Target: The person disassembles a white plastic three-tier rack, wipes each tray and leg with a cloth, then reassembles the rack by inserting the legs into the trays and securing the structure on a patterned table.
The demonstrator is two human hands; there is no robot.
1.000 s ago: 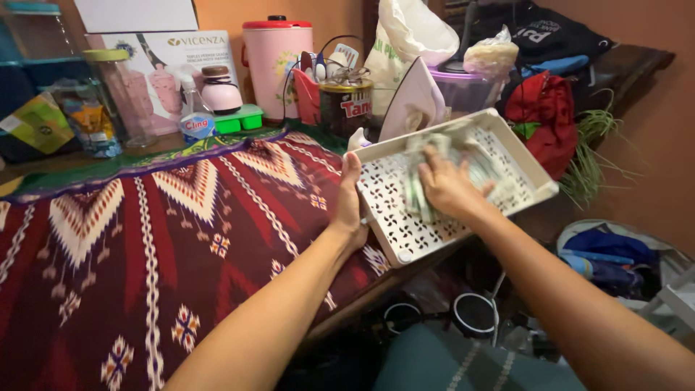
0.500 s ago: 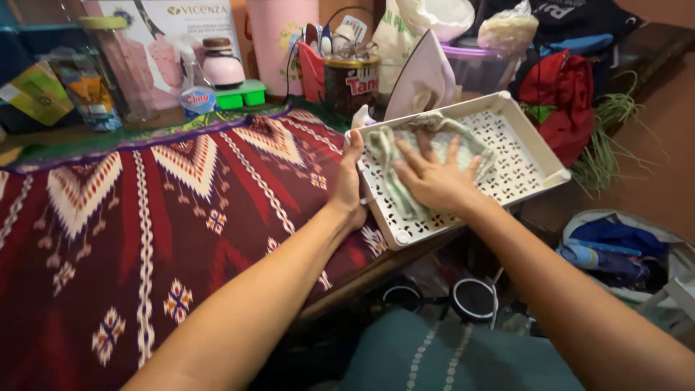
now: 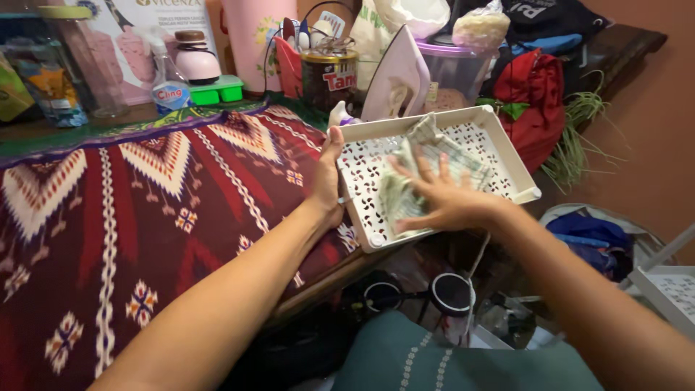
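Note:
A white perforated plastic tray [image 3: 507, 156] rests tilted at the right edge of a table covered by a dark red patterned cloth [image 3: 145, 210]. My left hand [image 3: 329, 177] grips the tray's left rim, thumb up along the edge. My right hand [image 3: 441, 199] lies flat, fingers spread, pressing a crumpled pale green-grey cloth [image 3: 434, 148] onto the tray's floor. The cloth stretches from under my palm toward the tray's far side.
A white clothes iron [image 3: 398, 80] stands upright just behind the tray. Behind it are a dark tin [image 3: 329, 72], a pink jug [image 3: 250, 36], jars and a spray bottle [image 3: 170, 80]. A red bag [image 3: 536, 101] hangs right; another white tray [image 3: 670, 286] sits low right.
My right hand slid with the cloth from the tray's far right toward its left front. The left hand kept its hold on the rim. The view shifted slightly.

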